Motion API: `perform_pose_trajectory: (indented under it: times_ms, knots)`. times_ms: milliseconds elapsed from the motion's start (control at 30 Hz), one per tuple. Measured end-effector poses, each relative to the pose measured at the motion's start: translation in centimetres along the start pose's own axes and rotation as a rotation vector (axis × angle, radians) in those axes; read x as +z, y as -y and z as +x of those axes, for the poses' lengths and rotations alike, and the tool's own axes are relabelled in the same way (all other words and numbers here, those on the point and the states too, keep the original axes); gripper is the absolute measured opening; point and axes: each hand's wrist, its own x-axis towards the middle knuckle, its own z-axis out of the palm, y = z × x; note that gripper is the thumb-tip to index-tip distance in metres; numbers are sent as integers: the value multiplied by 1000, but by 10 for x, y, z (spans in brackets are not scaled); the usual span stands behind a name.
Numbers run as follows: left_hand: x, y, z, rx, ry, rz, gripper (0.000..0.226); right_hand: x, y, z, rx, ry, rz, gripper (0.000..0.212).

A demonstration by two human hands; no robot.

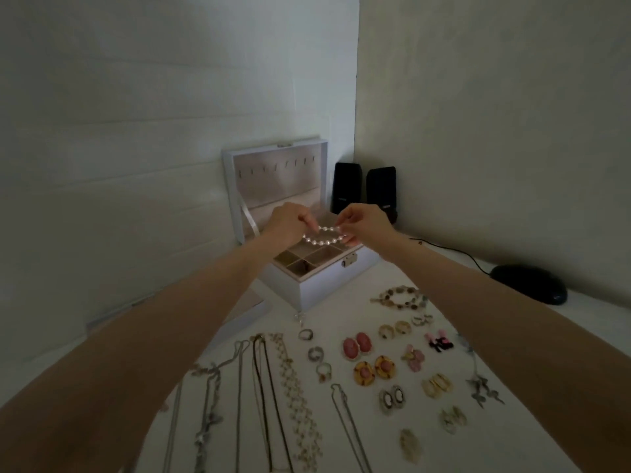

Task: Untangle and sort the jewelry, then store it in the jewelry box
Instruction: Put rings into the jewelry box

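Note:
A white pearl bracelet (324, 234) hangs stretched between both hands above the open white jewelry box (317, 288). My left hand (288, 222) pinches its left end and my right hand (365, 222) pinches its right end. The box stands at the back of the white table with its lid (273, 175) raised and its small compartments showing. Several necklaces (269, 397) lie in rows at the front left. Rings (316, 353) and pairs of earrings (374, 368) are laid out to the right, with a beaded bracelet (401, 297) near the box.
Two black speakers (365, 192) stand in the wall corner behind the box. A black mouse (531, 283) with its cable lies at the right. A removed white tray (246, 312) sits left of the box, partly hidden by my left forearm.

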Motion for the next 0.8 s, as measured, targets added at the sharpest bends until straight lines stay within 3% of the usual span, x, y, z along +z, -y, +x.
perform_pose_trajectory:
  times_ms: [167, 267, 367, 600, 800]
  knots:
    - [2, 21, 19, -21, -17, 166, 22, 27, 0, 25, 15, 35, -117, 9]
    - [5, 31, 28, -14, 12, 238, 24, 41, -4, 41, 6, 20, -160, 18]
    - [5, 38, 37, -3, 66, 281, 34, 50, -8, 56, 24, 25, -177, 11]
    - [1, 43, 38, 35, 67, 368, 30, 30, -18, 55, 30, -25, -306, 22]
    - [18, 14, 14, 231, 67, 350, 20, -4, -21, 22, -73, -127, -326, 20]
